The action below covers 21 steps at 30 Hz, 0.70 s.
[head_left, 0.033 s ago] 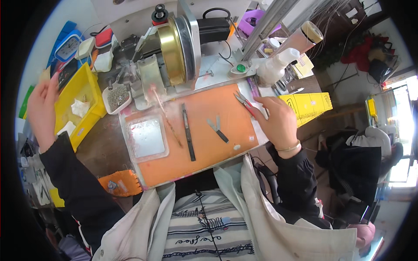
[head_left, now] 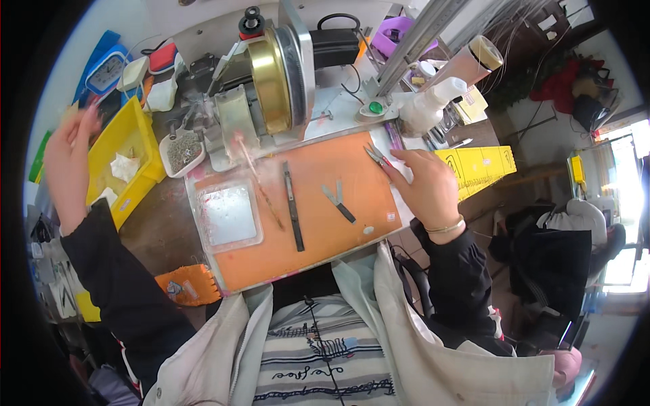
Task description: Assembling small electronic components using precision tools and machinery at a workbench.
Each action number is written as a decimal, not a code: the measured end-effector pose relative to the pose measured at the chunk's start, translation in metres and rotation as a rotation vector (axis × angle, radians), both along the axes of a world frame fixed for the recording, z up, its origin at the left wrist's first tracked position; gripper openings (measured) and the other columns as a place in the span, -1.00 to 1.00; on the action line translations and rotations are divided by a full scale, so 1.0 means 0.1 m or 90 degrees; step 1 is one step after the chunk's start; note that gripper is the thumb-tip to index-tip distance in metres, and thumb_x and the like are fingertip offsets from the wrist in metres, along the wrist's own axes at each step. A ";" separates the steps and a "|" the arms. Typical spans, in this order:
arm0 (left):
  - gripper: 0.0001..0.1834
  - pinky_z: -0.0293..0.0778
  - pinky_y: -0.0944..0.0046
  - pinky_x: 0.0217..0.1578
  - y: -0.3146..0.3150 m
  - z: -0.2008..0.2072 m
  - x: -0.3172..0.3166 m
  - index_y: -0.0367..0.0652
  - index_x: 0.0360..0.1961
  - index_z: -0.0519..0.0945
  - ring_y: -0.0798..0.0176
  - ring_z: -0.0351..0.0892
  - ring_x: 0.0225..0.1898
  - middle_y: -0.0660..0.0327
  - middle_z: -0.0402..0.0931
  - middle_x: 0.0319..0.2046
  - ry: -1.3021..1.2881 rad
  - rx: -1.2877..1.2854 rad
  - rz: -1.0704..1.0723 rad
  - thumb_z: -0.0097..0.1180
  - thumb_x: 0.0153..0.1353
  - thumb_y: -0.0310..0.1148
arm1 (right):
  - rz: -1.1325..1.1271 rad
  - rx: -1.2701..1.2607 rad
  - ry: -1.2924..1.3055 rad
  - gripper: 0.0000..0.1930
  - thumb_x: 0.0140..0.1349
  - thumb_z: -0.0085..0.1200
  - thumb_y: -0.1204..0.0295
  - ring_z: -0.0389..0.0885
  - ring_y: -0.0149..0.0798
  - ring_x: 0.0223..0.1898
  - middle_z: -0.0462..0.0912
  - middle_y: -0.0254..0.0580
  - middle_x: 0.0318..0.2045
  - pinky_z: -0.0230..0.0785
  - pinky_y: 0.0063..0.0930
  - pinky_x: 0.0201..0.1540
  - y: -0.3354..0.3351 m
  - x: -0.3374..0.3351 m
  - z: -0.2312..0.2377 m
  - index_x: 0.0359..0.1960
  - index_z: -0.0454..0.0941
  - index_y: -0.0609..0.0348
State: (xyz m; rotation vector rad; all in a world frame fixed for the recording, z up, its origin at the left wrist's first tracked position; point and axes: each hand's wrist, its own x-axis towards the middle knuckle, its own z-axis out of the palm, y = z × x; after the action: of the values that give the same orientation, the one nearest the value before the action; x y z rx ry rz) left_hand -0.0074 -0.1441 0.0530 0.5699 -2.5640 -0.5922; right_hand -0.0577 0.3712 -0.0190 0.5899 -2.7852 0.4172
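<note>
At the far left my left hand [head_left: 70, 159] is raised beside a yellow bin [head_left: 149, 152] that holds crumpled white paper. Its fingers are smeared by motion, and whether they hold anything cannot be made out. On the right, my right hand [head_left: 430, 186] curls over the red handles of small pliers [head_left: 376, 157], whose jaws point up and left over the orange mat [head_left: 318, 152]. Most of the handles are hidden under the fingers. On the mat lie a thin dark tool [head_left: 293, 206], tweezers-like dark pieces [head_left: 338, 201] and a square clear tray [head_left: 230, 215].
A machine with a brass-coloured wheel [head_left: 269, 88] stands behind the mat. Left of it sits a white dish [head_left: 183, 152] of small metal bits. A white bottle [head_left: 433, 105] and a yellow box [head_left: 481, 166] are at right; an orange container [head_left: 189, 285] is near left.
My right hand has shifted slightly left over the pliers. The fingers of my left hand have moved a little and blurred. Things on the mat stay in place.
</note>
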 end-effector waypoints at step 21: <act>-0.69 0.49 0.25 -0.21 0.99 -0.07 -0.28 -0.25 -0.08 0.64 0.07 0.61 -0.24 0.05 0.63 -0.24 0.135 0.094 -0.440 0.22 0.10 -0.52 | -0.038 0.110 -0.065 -0.18 -0.06 0.39 0.37 0.58 -0.04 -0.30 0.53 -0.03 -0.25 0.48 -0.30 -0.21 -0.21 0.03 1.04 0.33 0.34 0.11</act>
State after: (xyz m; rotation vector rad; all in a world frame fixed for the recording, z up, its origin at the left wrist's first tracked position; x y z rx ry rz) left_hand -0.0356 -0.0450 0.0457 -0.3533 -2.4861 -1.0081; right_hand -0.0548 0.3501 0.0845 0.5355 -2.9491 0.2018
